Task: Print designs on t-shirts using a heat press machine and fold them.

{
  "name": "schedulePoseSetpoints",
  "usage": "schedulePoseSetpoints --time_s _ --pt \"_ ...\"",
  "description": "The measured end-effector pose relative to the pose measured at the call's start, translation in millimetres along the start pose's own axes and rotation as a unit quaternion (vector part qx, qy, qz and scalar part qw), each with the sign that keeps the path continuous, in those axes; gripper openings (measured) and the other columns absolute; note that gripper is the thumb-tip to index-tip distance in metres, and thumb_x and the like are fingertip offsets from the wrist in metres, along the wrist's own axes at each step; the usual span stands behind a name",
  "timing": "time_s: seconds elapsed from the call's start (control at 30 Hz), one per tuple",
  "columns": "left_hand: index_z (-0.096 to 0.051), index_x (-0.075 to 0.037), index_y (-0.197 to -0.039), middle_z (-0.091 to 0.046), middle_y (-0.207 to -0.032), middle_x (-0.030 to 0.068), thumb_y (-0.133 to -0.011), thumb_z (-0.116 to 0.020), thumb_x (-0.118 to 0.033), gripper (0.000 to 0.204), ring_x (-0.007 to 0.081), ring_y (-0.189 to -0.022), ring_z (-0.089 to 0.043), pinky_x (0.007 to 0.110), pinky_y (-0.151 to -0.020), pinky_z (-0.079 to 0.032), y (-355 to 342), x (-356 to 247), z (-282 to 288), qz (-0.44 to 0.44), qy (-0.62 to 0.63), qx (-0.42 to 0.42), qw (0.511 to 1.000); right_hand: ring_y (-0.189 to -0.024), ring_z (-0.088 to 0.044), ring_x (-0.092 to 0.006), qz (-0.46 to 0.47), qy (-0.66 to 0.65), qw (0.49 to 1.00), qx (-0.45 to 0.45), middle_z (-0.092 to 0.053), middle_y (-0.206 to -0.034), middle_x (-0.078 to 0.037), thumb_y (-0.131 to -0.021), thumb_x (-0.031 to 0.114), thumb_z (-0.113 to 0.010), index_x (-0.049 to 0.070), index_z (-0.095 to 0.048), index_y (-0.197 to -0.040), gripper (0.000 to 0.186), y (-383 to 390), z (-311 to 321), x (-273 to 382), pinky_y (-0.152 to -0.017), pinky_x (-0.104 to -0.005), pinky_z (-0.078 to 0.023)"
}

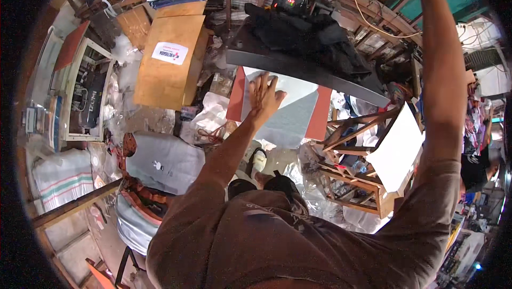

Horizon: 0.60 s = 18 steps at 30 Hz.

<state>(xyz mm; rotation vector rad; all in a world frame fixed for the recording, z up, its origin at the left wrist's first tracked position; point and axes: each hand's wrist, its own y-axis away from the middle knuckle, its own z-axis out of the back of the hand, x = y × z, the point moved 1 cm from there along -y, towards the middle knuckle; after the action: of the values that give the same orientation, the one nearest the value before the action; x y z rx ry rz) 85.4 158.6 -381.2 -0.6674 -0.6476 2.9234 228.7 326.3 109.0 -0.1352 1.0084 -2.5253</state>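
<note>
My left hand (pixel 263 96) lies palm down with its fingers stretched out on a pale sheet (pixel 288 110). That sheet rests over a reddish flat pad (pixel 323 113) and hangs past the pad's near edge. Just beyond my fingers, the far part of the sheet goes under a thick dark plate (pixel 298 74), which looks like the upper plate of a heat press. Black cloth (pixel 298 33) is heaped on this plate. My right arm reaches up at the right, and its hand is beyond the upper edge of the picture.
A control box (pixel 292 2) with a lit red readout stands behind the plate. To the left is a cardboard box (pixel 165 70). A wooden stand (pixel 352 182) with a white sheet (pixel 397 150) is at the right. A grey-covered chair (pixel 165 161) sits at the lower left.
</note>
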Motion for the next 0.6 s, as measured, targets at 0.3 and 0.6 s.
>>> schedulePoseSetpoints --time_s 0.3,0.6 --pt "-0.062 -0.007 -0.100 -0.059 -0.106 0.0191 -0.086 -0.065 -0.026 0.024 0.0397 -0.102 -0.055 0.051 -0.087 -0.043 146 39 80 0.153 0.131 -0.026 0.979 -0.064 -0.064 -0.0278 0.080 -0.048 0.978 0.185 -0.064 -0.068 -0.014 -0.083 0.064 -0.059 0.005 -0.071 -0.099 0.062 157 32 41 -0.065 -0.0376 -0.050" --pt "-0.062 -0.005 -0.094 -0.064 -0.085 0.0167 -0.094 -0.057 -0.028 0.023 0.0373 -0.083 -0.062 0.048 -0.074 -0.049 335 76 123 0.259 0.125 0.076 0.955 -0.096 -0.064 -0.0385 -0.092 -0.061 0.904 0.414 -0.068 -0.098 -0.020 -0.075 0.044 -0.066 0.015 -0.069 -0.096 0.036 431 -115 157 -0.086 -0.0499 -0.048"
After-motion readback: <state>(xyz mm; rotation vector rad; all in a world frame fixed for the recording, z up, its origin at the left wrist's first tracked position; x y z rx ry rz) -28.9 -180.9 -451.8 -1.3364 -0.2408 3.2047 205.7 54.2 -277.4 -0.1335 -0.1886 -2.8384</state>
